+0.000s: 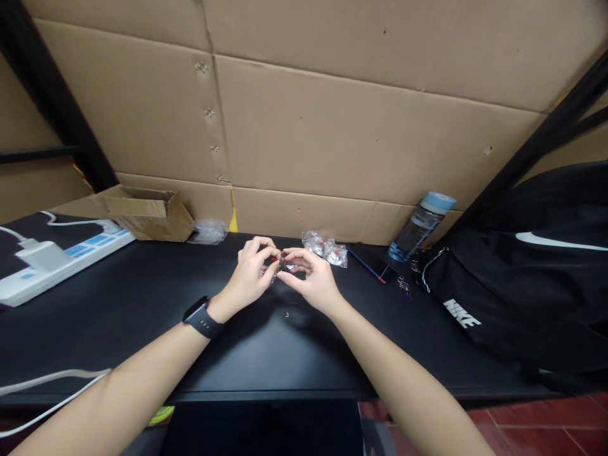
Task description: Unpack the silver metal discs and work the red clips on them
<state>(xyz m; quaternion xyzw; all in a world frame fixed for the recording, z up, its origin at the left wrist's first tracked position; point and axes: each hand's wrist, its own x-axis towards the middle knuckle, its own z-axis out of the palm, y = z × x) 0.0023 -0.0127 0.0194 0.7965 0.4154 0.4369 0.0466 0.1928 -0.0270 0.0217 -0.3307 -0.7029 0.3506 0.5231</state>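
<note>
Frame centre: bare left hand and bare right hand are pinching small, glossy, translucent piece. Slackening pinch could be dropping it.

Loads of room to slide over the black desk between the power strip and the left hand, tbh. On the other side, plastic packets sit just behind the right hand, then the water bottle and black bag block the far end

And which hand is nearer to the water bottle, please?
Right. The right hand is left of the bottle; the left hand is also left of it, but farther away.
</note>
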